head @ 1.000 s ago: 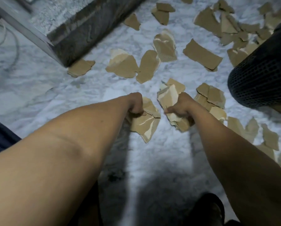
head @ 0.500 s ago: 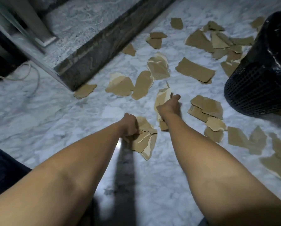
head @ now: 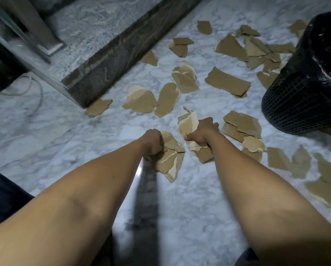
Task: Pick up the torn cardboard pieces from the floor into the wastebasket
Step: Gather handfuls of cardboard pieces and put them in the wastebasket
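My left hand (head: 153, 142) grips a bundle of torn cardboard pieces (head: 170, 160) that hangs below the fist. My right hand (head: 203, 132) grips a second stack of cardboard pieces (head: 188, 121) that sticks out above and below the fist. Both hands are held over the white marble floor (head: 55, 135), close together. The black mesh wastebasket (head: 295, 100) with a black liner stands at the right, beyond my right hand. Several loose cardboard pieces (head: 228, 82) lie scattered on the floor ahead and to the right.
A dark stone step (head: 111, 60) runs diagonally across the upper left, with a metal frame (head: 32, 22) on it. A pale cable (head: 32, 87) lies on the floor at the far left. Dark clothing (head: 1, 189) shows at the lower left.
The view has tilted up, so the wastebasket and far pieces show more. Both hands keep their bundles; the right hand has drawn back toward the left hand.
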Motion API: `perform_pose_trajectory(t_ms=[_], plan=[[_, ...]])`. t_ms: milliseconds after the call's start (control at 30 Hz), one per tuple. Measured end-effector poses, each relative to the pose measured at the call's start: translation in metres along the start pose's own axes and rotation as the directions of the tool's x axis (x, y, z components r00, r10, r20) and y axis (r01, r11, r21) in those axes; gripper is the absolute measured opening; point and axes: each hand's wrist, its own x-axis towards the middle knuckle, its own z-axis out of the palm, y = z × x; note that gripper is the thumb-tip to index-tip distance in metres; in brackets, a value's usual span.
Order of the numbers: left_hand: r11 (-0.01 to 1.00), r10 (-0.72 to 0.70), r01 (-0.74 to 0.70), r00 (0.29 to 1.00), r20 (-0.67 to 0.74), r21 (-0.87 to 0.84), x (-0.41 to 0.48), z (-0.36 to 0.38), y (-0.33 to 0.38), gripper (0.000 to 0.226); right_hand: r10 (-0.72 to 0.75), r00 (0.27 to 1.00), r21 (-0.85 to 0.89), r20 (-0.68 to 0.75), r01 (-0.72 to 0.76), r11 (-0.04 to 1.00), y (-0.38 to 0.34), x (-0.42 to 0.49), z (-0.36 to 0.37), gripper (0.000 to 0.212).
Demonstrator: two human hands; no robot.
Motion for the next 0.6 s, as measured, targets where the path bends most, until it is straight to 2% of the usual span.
perform_pose_trajectory(t_ms=[100,233,333,400,467,600], plan=[[0.998,-0.044,0.038,0.992,-0.114,-0.053,-0.001,-0.014,-0.018,0.034,-0.005,0.998,0.014,-0.065,0.006,1.000,-0.008,0.003,0.018,0.086],[0.995,-0.079,0.061,0.967,-0.241,-0.082,0.002,-0.038,-0.041,0.028,0.014,0.999,-0.045,-0.039,-0.016,0.999,-0.020,0.007,0.014,0.096],[0.984,-0.136,0.091,0.939,-0.315,-0.155,0.014,-0.062,-0.052,0.037,0.057,0.998,-0.076,-0.026,-0.059,0.995,-0.027,0.007,0.017,0.101],[0.978,-0.126,0.062,0.936,-0.328,-0.200,0.023,-0.077,-0.054,0.039,0.083,0.996,-0.051,-0.022,-0.084,0.995,-0.030,0.007,0.020,0.099],[0.979,-0.097,0.035,0.947,-0.306,-0.200,0.032,-0.091,-0.050,0.052,0.087,0.996,-0.025,-0.025,-0.087,0.996,-0.030,0.008,0.022,0.098],[0.999,-0.035,0.031,0.975,-0.220,-0.023,0.061,-0.119,-0.044,0.103,0.035,0.998,0.027,-0.042,-0.034,0.999,-0.022,0.014,0.024,0.104]])
